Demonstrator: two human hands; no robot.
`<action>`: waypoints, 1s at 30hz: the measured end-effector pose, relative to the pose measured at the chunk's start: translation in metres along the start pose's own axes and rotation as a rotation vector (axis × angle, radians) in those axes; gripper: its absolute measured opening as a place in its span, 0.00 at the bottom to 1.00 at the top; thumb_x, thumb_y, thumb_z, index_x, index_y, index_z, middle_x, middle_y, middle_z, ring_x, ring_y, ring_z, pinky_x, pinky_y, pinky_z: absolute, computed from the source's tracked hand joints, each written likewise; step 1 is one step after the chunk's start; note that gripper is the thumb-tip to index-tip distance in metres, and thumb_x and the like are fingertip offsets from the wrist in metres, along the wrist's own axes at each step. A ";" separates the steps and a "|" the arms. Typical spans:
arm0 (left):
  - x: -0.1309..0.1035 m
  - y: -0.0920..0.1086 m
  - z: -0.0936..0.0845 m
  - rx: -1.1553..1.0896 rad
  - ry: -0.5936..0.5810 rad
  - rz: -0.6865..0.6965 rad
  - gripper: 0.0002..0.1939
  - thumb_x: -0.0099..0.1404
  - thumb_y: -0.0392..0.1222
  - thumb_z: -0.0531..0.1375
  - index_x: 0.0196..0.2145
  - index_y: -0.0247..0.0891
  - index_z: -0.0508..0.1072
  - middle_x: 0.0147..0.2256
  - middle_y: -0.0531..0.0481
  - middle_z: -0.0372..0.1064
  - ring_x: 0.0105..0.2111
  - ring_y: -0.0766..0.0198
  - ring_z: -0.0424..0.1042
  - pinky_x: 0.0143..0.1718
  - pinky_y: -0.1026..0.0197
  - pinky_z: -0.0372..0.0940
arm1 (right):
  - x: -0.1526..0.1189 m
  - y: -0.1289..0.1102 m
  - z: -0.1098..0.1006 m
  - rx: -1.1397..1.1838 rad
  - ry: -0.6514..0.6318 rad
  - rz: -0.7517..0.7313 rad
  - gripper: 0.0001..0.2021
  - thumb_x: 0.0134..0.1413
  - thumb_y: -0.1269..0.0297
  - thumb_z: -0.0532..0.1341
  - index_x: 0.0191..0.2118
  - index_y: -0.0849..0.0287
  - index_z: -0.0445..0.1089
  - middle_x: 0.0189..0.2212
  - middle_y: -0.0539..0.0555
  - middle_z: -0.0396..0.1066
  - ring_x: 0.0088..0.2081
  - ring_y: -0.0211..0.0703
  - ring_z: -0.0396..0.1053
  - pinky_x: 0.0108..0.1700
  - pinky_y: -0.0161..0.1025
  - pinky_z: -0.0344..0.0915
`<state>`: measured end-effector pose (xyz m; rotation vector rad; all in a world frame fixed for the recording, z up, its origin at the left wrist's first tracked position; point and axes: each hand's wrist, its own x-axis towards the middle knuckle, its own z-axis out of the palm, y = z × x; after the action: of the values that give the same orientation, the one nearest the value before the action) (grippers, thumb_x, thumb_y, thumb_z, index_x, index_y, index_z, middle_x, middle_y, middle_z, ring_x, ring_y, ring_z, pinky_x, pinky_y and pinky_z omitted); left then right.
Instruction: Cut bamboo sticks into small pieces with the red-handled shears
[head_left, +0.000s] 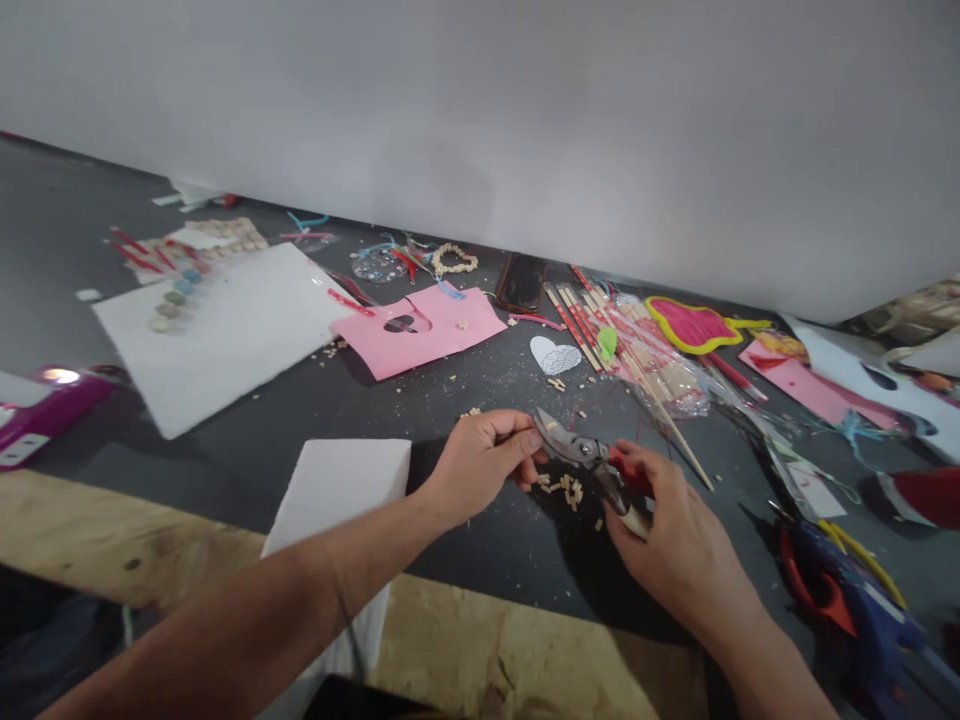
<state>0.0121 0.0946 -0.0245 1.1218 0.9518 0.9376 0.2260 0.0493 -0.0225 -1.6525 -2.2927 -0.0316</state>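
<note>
My right hand [667, 530] is wrapped round the handles of a pair of pruning shears [585, 452], whose blades point left and stand apart. At the blades my left hand [487, 455] pinches a short, pale wooden stick [552, 427], mostly hidden by the fingers. Just below the shears lie several small cut wooden pieces [568, 490] on the dark table [495, 560]. Beyond the hands is a white paper heart [555, 356] with a drawn pattern.
Chopsticks [577, 325] in red wrappers and a pink piece with yellow edging [694, 325] lie at the back right. A phone [521, 282], pink foam sheet [420, 330] and white board [232, 330] lie farther back. Scissors [814, 580] and a blue glue gun [862, 610] are at right.
</note>
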 end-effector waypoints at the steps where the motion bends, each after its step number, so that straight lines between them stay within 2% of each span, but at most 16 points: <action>1: -0.001 0.000 0.000 0.011 0.000 0.003 0.10 0.60 0.42 0.57 0.26 0.33 0.71 0.18 0.54 0.66 0.17 0.72 0.64 0.21 0.69 0.61 | 0.000 0.000 0.001 -0.014 0.010 0.006 0.27 0.50 0.62 0.57 0.55 0.64 0.53 0.46 0.63 0.67 0.44 0.51 0.67 0.45 0.45 0.64; 3: -0.002 0.002 0.001 0.042 -0.002 -0.001 0.11 0.60 0.42 0.56 0.26 0.33 0.70 0.18 0.55 0.66 0.17 0.73 0.64 0.21 0.69 0.60 | 0.000 -0.001 0.001 -0.086 -0.012 -0.022 0.30 0.52 0.56 0.57 0.57 0.67 0.51 0.43 0.64 0.69 0.42 0.52 0.68 0.44 0.47 0.64; 6: -0.004 0.004 0.002 0.086 -0.003 -0.012 0.11 0.61 0.42 0.56 0.25 0.33 0.70 0.17 0.55 0.66 0.16 0.73 0.63 0.21 0.70 0.59 | 0.001 -0.002 -0.001 -0.154 -0.045 -0.065 0.25 0.54 0.54 0.55 0.53 0.66 0.58 0.39 0.62 0.71 0.40 0.52 0.68 0.42 0.47 0.65; 10: -0.005 0.003 0.002 0.092 -0.022 -0.019 0.12 0.62 0.42 0.55 0.24 0.33 0.69 0.17 0.55 0.65 0.16 0.73 0.63 0.21 0.70 0.59 | 0.000 -0.001 -0.001 -0.152 -0.034 -0.061 0.23 0.55 0.55 0.55 0.51 0.65 0.61 0.37 0.61 0.71 0.38 0.50 0.68 0.40 0.44 0.65; 21: -0.002 0.000 0.001 0.061 -0.041 -0.027 0.11 0.61 0.41 0.54 0.26 0.32 0.69 0.18 0.55 0.65 0.15 0.74 0.62 0.20 0.70 0.58 | -0.002 0.001 0.001 -0.158 -0.080 -0.012 0.21 0.53 0.60 0.57 0.52 0.63 0.59 0.39 0.60 0.70 0.39 0.50 0.67 0.41 0.44 0.64; 27: 0.001 -0.002 0.001 0.035 -0.045 0.016 0.07 0.60 0.40 0.56 0.34 0.33 0.70 0.25 0.52 0.69 0.17 0.74 0.64 0.20 0.70 0.60 | 0.002 0.001 0.000 -0.150 -0.081 0.022 0.21 0.53 0.60 0.56 0.52 0.61 0.59 0.40 0.59 0.70 0.40 0.49 0.67 0.42 0.43 0.63; 30: 0.001 -0.002 0.000 0.098 -0.018 0.034 0.08 0.61 0.39 0.55 0.31 0.33 0.71 0.24 0.52 0.68 0.17 0.74 0.64 0.20 0.70 0.59 | 0.003 0.000 -0.001 -0.167 -0.096 0.033 0.21 0.53 0.61 0.56 0.53 0.62 0.59 0.40 0.59 0.70 0.41 0.49 0.66 0.43 0.44 0.62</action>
<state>0.0123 0.0949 -0.0267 1.2304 0.9754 0.9152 0.2250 0.0517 -0.0209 -1.8096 -2.3909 -0.1430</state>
